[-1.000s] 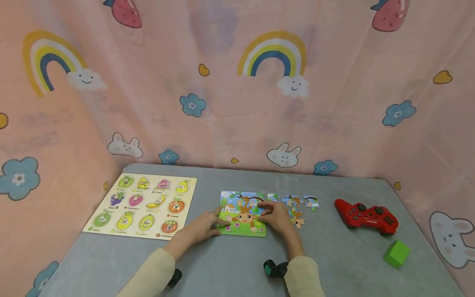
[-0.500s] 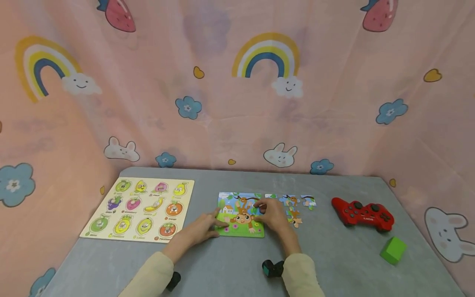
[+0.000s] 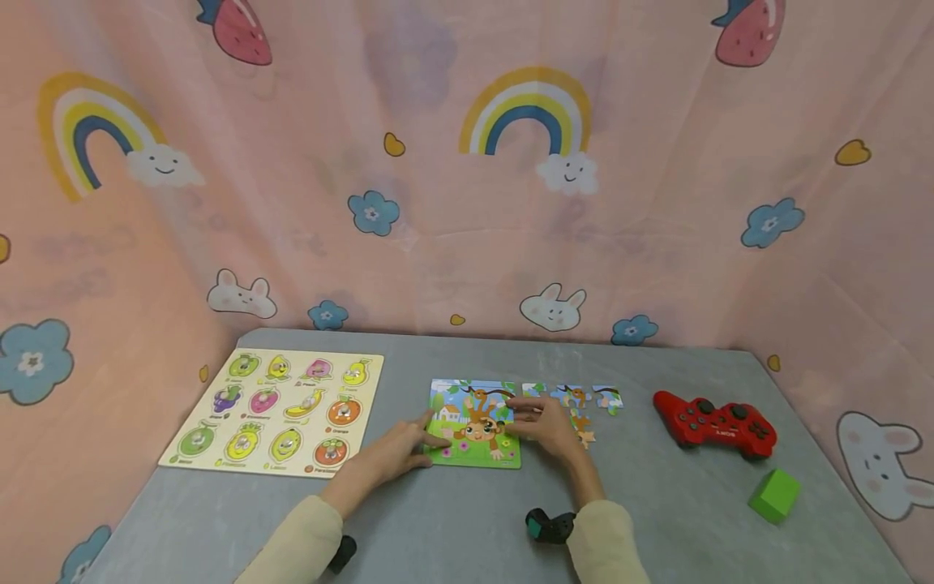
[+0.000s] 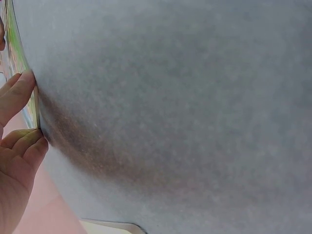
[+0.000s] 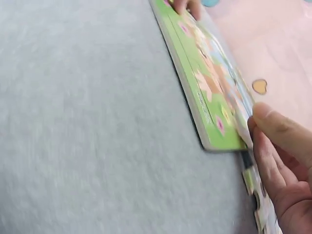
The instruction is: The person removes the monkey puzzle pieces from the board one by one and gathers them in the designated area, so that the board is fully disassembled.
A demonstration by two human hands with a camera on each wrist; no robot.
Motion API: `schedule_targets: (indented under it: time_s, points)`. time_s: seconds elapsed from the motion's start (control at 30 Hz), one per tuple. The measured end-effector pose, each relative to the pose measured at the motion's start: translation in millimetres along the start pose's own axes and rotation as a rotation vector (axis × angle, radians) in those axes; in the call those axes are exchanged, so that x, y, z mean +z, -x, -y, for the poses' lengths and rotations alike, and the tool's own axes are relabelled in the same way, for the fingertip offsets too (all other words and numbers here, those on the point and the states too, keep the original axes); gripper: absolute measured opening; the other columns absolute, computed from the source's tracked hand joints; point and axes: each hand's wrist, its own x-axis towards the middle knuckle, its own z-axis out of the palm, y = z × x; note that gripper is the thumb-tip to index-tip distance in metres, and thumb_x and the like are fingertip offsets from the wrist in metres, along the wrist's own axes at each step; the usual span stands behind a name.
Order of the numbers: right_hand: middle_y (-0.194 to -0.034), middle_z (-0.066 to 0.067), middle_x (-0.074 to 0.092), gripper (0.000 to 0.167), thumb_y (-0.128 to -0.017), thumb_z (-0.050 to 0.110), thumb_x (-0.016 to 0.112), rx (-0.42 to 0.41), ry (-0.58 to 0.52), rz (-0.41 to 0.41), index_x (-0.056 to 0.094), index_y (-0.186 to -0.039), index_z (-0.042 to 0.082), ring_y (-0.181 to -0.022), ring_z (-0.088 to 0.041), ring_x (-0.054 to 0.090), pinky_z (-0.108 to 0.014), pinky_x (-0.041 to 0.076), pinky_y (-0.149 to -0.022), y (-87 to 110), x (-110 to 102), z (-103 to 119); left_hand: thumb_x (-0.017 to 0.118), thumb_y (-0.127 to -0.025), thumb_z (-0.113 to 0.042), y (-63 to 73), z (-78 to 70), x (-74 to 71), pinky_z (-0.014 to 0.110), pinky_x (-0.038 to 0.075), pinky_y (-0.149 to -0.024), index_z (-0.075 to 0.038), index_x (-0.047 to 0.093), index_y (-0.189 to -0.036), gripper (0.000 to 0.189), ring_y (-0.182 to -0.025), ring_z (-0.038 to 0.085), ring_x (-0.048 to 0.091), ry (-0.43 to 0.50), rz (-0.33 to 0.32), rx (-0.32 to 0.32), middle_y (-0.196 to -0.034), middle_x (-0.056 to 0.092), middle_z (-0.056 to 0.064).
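A jigsaw board [image 3: 460, 457] with a monkey picture lies flat on the grey table. At its left edge rests my left hand [image 3: 394, 450], one finger reaching onto the picture; the left wrist view has its thumb and fingertips along the board's edge [image 4: 35, 105]. My right hand [image 3: 549, 426] is over the right edge, thumb and index finger apart with nothing visible between them. In the right wrist view that hand's thumb [image 5: 275, 122] lies close to the index finger beside the board's corner [image 5: 214, 141]. Several loose jigsaw pieces [image 3: 608, 397] lie right of the board, some partly behind the right hand.
Left stands a cream fruit puzzle board [image 3: 280, 408]. On the right are a red game controller [image 3: 718, 426] and a green block [image 3: 775, 495]. A black wrist camera [image 3: 549, 527] sits beneath the right forearm. A pink patterned cloth [image 3: 423, 259] hangs behind the table.
My right thumb and index finger have spread apart; earlier they pinched something small and dark at the board's right edge. The left hand keeps its place on the board. The head view has shifted slightly.
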Motion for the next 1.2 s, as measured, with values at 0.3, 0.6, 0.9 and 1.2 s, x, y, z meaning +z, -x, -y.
schedule_targets:
  time_s: [0.3,0.6,0.9,1.2]
  points:
    - [-0.121,-0.027,0.061,0.043,-0.078,-0.002,0.076,0.064,-0.18,0.017,0.062,-0.118,-0.011,-0.095,-0.021,0.068,-0.029,0.055,-0.072,2.1,-19.0,-16.6,0.071,-0.085,-0.007,-0.3,-0.7,0.5,0.049,0.042,-0.097,-0.007,0.069,-0.119,0.035,-0.124,0.043,0.047,0.009,0.003,-0.006,-0.144,0.032,0.035]
    - [-0.121,-0.023,0.062,0.047,-0.077,-0.005,0.075,0.108,-0.235,0.021,0.059,-0.121,-0.014,-0.089,-0.012,0.069,-0.03,0.055,-0.073,8.6,-41.2,-22.5,0.071,-0.085,-0.008,-0.7,-0.8,1.4,0.049,0.044,-0.095,-0.007,0.069,-0.119,0.035,-0.122,0.043,0.048,0.005,0.003,0.001,-0.144,0.033,0.035]
    - [-0.127,-0.028,0.057,0.048,-0.079,-0.006,0.073,0.08,-0.225,0.074,0.054,-0.123,-0.018,-0.089,-0.011,0.068,-0.029,0.055,-0.076,17.2,-58.6,-28.9,0.071,-0.085,-0.008,-0.1,-0.7,0.7,0.05,0.042,-0.097,-0.007,0.068,-0.12,0.035,-0.125,0.045,0.045,0.009,0.007,-0.007,-0.145,0.031,0.035]
    - [-0.108,-0.012,0.07,0.047,-0.078,-0.003,0.075,0.127,-0.217,0.005,0.058,-0.12,-0.016,-0.075,-0.01,0.068,-0.026,0.048,-0.053,22.6,-77.3,-32.6,0.071,-0.084,-0.007,0.0,-0.1,0.9,0.05,0.04,-0.1,-0.007,0.068,-0.12,0.036,-0.128,0.045,0.041,0.004,0.006,0.0,-0.145,0.031,0.034]
